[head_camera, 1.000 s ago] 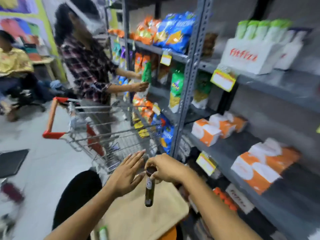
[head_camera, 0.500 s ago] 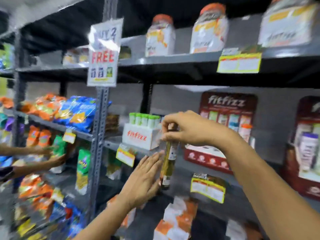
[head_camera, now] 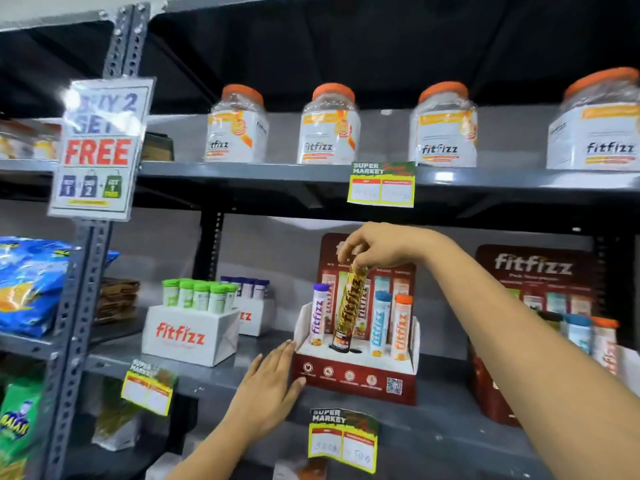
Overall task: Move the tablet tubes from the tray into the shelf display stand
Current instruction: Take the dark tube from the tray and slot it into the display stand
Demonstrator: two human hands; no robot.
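Three tubes already stand in the display stand [head_camera: 356,379]: purple, blue, orange. The right hand [head_camera: 377,245] pinches the gold tube [head_camera: 349,306] by its cap, tilted, base entering an empty hole. The left hand [head_camera: 270,386], flat and holding nothing, steadies the stand's corner. The tray is out of view.

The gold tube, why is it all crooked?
The gold tube leans while the purple, blue and orange tubes stand upright. The right hand holds its cap, lowering it into the display stand; it isn't seated yet.
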